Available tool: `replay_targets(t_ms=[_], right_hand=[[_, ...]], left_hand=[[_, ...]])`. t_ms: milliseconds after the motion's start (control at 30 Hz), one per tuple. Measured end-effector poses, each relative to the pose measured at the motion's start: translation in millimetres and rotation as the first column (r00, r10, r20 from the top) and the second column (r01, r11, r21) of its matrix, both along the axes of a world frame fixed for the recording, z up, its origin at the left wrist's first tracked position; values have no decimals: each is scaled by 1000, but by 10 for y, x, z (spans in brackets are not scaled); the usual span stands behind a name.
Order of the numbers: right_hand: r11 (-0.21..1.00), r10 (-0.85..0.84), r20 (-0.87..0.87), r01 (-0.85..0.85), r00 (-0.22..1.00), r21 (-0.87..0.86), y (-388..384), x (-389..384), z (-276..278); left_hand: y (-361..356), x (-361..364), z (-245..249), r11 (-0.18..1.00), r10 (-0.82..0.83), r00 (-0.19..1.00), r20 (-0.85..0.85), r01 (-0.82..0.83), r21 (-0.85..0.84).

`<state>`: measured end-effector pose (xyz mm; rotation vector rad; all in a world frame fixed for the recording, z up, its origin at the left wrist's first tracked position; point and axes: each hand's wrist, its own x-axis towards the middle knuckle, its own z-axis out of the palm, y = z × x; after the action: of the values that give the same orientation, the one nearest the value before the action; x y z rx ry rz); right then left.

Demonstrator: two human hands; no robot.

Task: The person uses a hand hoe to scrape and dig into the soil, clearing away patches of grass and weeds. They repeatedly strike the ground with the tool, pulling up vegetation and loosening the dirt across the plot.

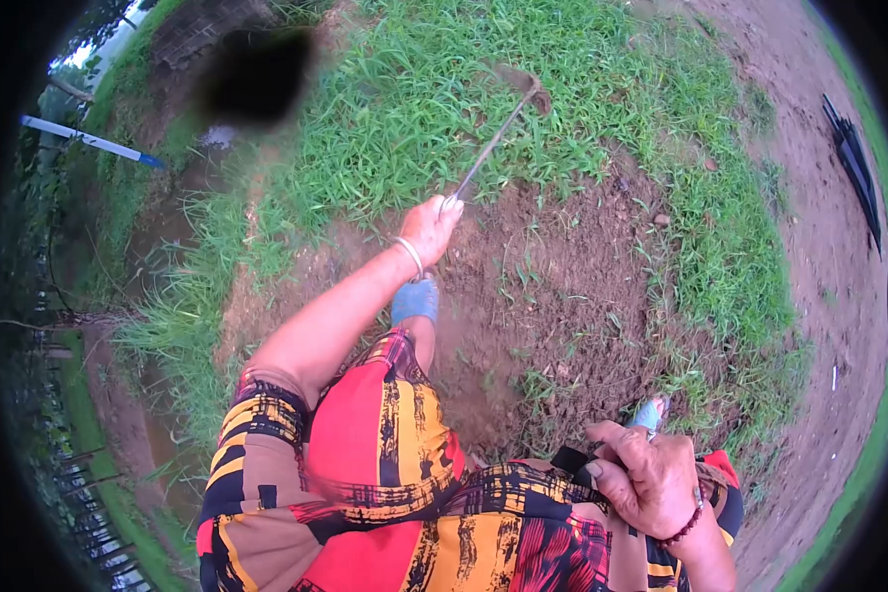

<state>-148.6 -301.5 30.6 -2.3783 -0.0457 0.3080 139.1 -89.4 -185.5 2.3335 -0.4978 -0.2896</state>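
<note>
My left hand (431, 227), with a metal bangle on its wrist, is stretched forward and shut on the thin handle of a hoe (493, 143). The hoe's small blade (535, 96) rests in the grass at the far edge of a patch of bare soil (553, 296). My right hand (646, 479), wearing a dark bead bracelet, rests curled on my right knee over the red, yellow and black patterned cloth (385, 464). A black strap shows beside its fingers; I cannot tell whether it grips it. Blue footwear (414, 299) shows below my left hand.
Thick grass (414, 89) rings the dug soil. A dirt path (819, 276) runs along the right with a black object (853, 163) lying on it. A white and blue pole (89, 141) lies at the far left. A second blue shoe tip (649, 414) sits near my right knee.
</note>
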Motion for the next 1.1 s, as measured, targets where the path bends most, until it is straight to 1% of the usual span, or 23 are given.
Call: replay_targets(t_ms=[67,133,167,267,333,400,433,467,533,567,633,667,700,733,767,800,867,900,967,1000,1067,1100], right_hand=[[1000,15,11,-15,1000,0,11,26,1],[1000,-5,9,5,1000,-3,13,35,12],[1000,-5,16,5,1000,-4,7,31,18],[1000,10,12,-10,1000,-8,13,-11,22],[999,28,-1,-28,1000,-38,11,4,20],[999,27,0,-27,1000,-39,7,20,35],[999,31,-7,-31,1000,-41,16,16,37],[999,32,-13,-33,999,-38,27,11,31],[999,33,14,-33,999,-29,43,40,16],[999,36,16,-36,999,-30,56,53,5],[999,33,-3,-33,999,-16,68,70,0],[999,35,3,-35,999,-21,61,67,20],[999,32,-4,-33,999,-21,53,60,33],[1000,22,-12,-22,1000,-21,50,57,28],[999,9,5,-9,1000,-35,47,39,5],[999,16,-7,-16,1000,-31,58,11,8],[998,13,-9,-13,1000,-61,56,16,21],[998,20,4,-19,1000,-53,70,14,26],[998,36,-1,-36,999,-54,89,18,35],[997,53,1,-53,999,-62,93,27,42],[996,51,1,-51,999,-70,93,44,42],[996,48,-1,-48,999,-78,91,49,41]], left_hand=[[-32,143,-193,990,79,997,-25,-75,119],[232,29,-551,919,-25,993,-112,67,389],[378,-110,-612,945,39,976,-216,35,326],[308,-187,-602,942,42,987,-156,13,336],[237,-162,-456,950,26,990,-137,18,312],[143,-152,-235,974,134,980,-149,-102,204],[67,-114,-103,984,149,985,-88,-139,116],[-19,-43,27,986,164,979,-118,-162,28],[-100,87,-10,986,160,983,-91,-164,-37],[-51,72,-78,985,163,983,-89,-167,-38],[129,-42,-384,970,62,991,-120,-32,240],[345,-183,-620,943,36,941,-338,80,323],[438,-434,-563,952,79,976,-202,-14,304],[484,-501,-625,961,89,960,-265,-12,276],[514,-539,-723,956,92,948,-305,1,292],[566,-630,-696,955,100,944,-316,-2,296],[616,-615,-565,988,95,985,-147,-76,133],[571,-565,-440,988,95,985,-144,-76,136],[396,-432,-184,978,195,961,-195,-206,-38],[333,-388,-141,977,197,960,-197,-208,-37],[221,-254,-73,940,183,888,-423,-284,-187],[320,-179,-428,964,183,944,-276,-226,-136]])
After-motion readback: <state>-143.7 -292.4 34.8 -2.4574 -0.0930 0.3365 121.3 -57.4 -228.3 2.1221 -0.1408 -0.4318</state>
